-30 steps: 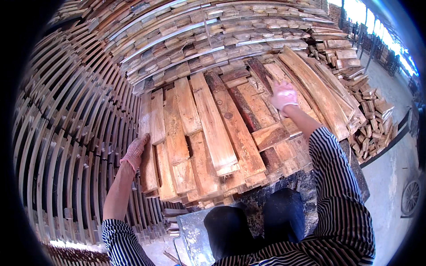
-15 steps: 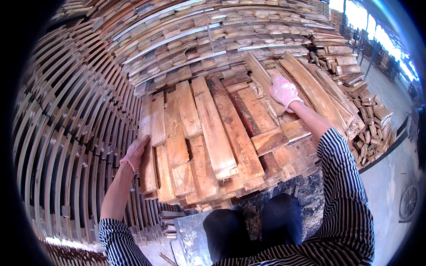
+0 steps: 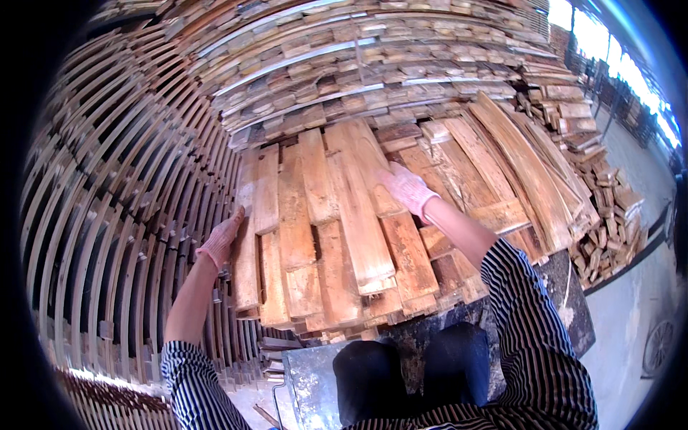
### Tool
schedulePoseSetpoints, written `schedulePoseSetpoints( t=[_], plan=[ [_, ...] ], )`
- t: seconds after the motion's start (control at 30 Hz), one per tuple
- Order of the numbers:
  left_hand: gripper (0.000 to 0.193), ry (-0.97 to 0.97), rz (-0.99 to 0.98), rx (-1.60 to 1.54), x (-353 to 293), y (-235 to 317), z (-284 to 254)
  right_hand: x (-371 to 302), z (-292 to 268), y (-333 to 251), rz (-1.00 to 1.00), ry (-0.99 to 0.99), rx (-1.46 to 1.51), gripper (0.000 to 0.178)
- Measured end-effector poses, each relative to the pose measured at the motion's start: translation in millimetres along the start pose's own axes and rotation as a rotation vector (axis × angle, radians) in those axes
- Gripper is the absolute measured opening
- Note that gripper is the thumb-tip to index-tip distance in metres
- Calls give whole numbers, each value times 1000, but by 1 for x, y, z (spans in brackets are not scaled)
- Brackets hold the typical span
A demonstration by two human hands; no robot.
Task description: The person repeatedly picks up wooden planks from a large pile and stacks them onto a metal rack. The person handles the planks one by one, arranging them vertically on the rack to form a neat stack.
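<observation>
Left hand [image 3: 223, 236]: pink glove, up against the pile's [image 3: 297, 233] left edge
Right hand [image 3: 407, 190]: same kinda glove, fingertips at the right edge of a pale board [image 3: 358, 143]
Pale board: lying on top, toward the far side
Sleeves [image 3: 534, 322]: dark and white stripes
Stack [image 3: 308, 86]: layered wood, just behind
Slats [image 3: 107, 265]: tons, left side
Offcuts [image 3: 609, 229]: jumbled heap, right

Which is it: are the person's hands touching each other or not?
Apart. The head view shows the left hand and right hand with several boards between them.
</observation>
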State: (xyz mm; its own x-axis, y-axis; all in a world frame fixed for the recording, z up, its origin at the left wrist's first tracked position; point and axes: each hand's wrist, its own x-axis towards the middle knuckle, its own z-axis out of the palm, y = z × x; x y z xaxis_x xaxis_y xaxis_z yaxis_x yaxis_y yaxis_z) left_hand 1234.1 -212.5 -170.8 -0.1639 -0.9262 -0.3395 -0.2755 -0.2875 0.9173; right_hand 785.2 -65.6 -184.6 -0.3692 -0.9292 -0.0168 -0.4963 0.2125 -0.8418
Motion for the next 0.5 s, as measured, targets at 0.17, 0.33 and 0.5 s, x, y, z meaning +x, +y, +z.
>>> schedulePoseSetpoints(
  t=[0.17,0.33,0.5],
  plan=[
    [74,-96,-94,-171,4,-1,3,-1,-31,9,-133,6,-10,80],
    [65,-23,-25,-129,-4,-6,11,-2,-32,5,-91,-62,-76,76],
    [62,-98,-43,-167,-6,0,10,6,10,9,-110,30,-61,58]
  ],
)
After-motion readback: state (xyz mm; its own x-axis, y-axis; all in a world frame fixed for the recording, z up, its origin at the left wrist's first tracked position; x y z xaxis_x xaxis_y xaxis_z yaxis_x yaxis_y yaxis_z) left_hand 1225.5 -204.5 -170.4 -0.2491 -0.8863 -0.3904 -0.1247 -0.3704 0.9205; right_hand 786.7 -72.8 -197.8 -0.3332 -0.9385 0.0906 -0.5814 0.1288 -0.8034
